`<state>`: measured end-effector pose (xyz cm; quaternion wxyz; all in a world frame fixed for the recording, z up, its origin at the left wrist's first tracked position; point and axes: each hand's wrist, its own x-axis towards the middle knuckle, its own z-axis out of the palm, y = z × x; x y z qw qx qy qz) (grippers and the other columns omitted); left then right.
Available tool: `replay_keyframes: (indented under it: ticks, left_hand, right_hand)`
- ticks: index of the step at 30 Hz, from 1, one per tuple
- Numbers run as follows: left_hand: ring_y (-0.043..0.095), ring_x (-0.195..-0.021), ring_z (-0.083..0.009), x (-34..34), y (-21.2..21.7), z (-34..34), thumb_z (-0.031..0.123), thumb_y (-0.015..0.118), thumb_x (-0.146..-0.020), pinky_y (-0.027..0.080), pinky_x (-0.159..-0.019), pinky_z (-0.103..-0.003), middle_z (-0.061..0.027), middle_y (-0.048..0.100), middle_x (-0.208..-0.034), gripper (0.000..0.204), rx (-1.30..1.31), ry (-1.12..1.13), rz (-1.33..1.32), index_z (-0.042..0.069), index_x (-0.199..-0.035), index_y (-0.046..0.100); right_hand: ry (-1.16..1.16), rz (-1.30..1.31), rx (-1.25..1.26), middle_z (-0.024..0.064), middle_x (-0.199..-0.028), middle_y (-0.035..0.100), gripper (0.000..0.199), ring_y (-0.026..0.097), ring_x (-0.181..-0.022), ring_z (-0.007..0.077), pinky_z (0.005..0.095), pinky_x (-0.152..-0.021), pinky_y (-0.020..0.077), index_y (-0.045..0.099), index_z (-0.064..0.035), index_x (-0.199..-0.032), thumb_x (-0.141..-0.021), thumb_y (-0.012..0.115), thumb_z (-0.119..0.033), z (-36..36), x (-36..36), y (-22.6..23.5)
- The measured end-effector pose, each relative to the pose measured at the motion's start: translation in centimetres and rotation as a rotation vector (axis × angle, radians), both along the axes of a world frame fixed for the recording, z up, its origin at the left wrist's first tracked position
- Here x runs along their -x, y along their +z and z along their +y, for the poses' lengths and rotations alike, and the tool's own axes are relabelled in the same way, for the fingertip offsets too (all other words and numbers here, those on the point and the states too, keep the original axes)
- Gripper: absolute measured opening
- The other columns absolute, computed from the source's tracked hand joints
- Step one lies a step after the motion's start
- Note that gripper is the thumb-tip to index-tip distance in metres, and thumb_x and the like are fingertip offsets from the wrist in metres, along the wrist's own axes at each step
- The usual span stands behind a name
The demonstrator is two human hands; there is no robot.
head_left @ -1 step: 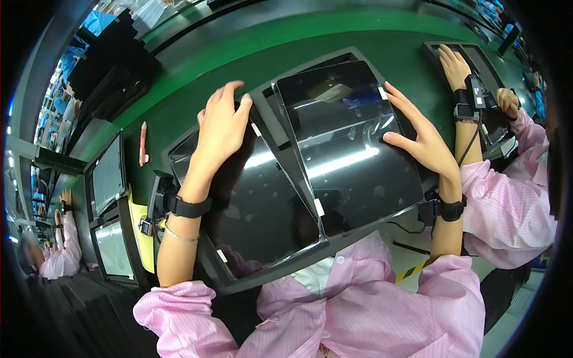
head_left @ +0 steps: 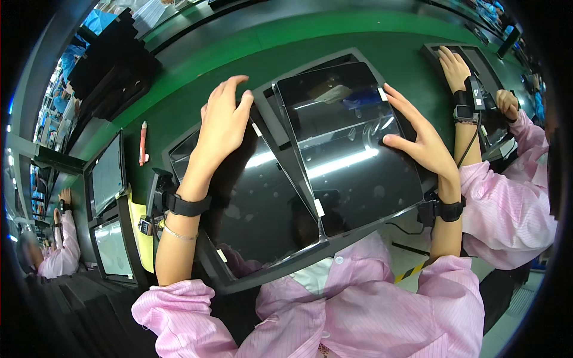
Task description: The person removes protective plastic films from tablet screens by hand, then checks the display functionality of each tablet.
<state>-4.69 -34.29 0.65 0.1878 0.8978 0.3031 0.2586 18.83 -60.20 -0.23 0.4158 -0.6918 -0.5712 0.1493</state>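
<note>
Glossy black display panels sit side by side in a dark grey fixture tray [head_left: 262, 280] on the green tabletop [head_left: 197, 71], directly in front of a person in a pink work smock. The left panel [head_left: 262, 197] lies near and to the left; the right panel [head_left: 352, 149] lies beside it, tilted a little, with a narrow grey rib of the tray between them. The left hand [head_left: 222, 122] lies across the far corner of the left panel, fingers together and curled over its edge, with no pinch to be seen. The right hand [head_left: 421, 140] lies flat on the right panel's right side, fingers spread and thumb pointing inward. Each wrist carries a black strap.

By the look of it, the panels are being seated in their recesses. Doing that well would call for even pressure at the edges rather than on the glass, keeping the small white tabs [head_left: 319, 207] free, and checking that each corner drops level. A red pen [head_left: 142, 142] lies on the tabletop to the far left. A co-worker's hand [head_left: 455, 70] rests on another tray at far right, well apart.
</note>
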Motion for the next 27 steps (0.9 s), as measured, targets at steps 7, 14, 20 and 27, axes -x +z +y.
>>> replay_keyframes:
  ticks: [7,14,20,27]
  left_hand:
    - [0.049,-0.113,-0.0318,-5.8,2.9,-0.7,0.017,0.049,-0.086,0.035,-0.099,-0.038,-0.0177,0.055,-0.114,0.025,-0.046,-0.443,-0.052,0.002,-0.103,0.06]
    - [0.034,-0.128,-0.0332,-11.7,0.1,-2.6,0.011,0.052,-0.084,0.028,-0.105,-0.044,-0.0171,0.045,-0.13,0.029,-0.426,-0.58,0.076,0.013,-0.111,0.059]
    - [0.035,-0.128,-0.0312,-13.9,-1.2,-2.4,0.004,0.055,-0.079,0.031,-0.102,-0.043,-0.0151,0.042,-0.133,0.033,-0.532,-0.692,0.063,0.015,-0.11,0.059]
    - [0.039,-0.124,-0.0294,-14.5,-1.5,-2.5,0.004,0.055,-0.079,0.033,-0.099,-0.041,-0.0128,0.044,-0.131,0.028,-0.527,-0.696,0.024,0.013,-0.105,0.058]
  right_hand:
    - [0.019,-0.259,0.092,0.0135,-0.145,0.032,0.069,0.034,-0.131,0.0316,0.0375,-0.106,0.0286,0.048,0.0003,-0.127,-0.071,0.074,-0.031,0.9,1.2,0.5]
    - [-0.028,-0.27,0.099,0.0126,-0.145,0.03,0.067,0.037,-0.128,0.0335,0.0395,-0.104,0.0312,0.048,-0.0004,-0.126,-0.073,0.072,-0.034,0.8,1.6,0.5]
    - [-0.038,-0.251,0.092,0.0124,-0.145,0.031,0.065,0.038,-0.126,0.0336,0.04,-0.103,0.0326,0.049,0.0011,-0.124,-0.073,0.071,-0.034,0.8,1.5,0.5]
    - [-0.042,-0.243,0.088,0.0126,-0.144,0.033,0.064,0.039,-0.126,0.0337,0.0398,-0.103,0.0328,0.05,0.0032,-0.122,-0.074,0.071,-0.034,0.7,1.1,0.4]
